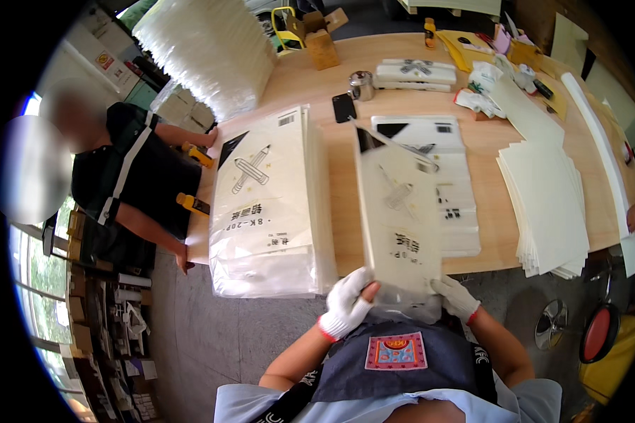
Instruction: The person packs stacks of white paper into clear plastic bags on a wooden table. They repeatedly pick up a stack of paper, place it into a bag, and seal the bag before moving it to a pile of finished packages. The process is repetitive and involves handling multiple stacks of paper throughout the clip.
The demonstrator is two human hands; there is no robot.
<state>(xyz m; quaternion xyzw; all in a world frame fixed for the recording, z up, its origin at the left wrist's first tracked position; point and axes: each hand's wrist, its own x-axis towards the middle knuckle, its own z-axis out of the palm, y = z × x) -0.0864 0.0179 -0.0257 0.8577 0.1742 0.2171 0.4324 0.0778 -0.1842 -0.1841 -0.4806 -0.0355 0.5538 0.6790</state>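
Between my hands is a clear printed plastic bag of drawing paper (398, 218), tilted up off the table, its near end close to my apron. My left hand (349, 302), in a white knit glove with the thumb bare, grips its near left corner. Closed on the near right edge is my gloved right hand (458, 298). Beneath and to the right lies a flat pile of printed plastic bags (462, 211). Left of the held bag rises a thick stack of filled paper bags (268, 204), with pencil drawings and black corners.
Loose cream sheets (543, 208) lie fanned on the right. Farther back are a phone (344, 108), a metal pot (361, 86) and rolled bags (416, 74). A tall plastic stack (204, 56) stands far left. Another person (137, 155) leans on the table's left edge; a stool (600, 331) stands right.
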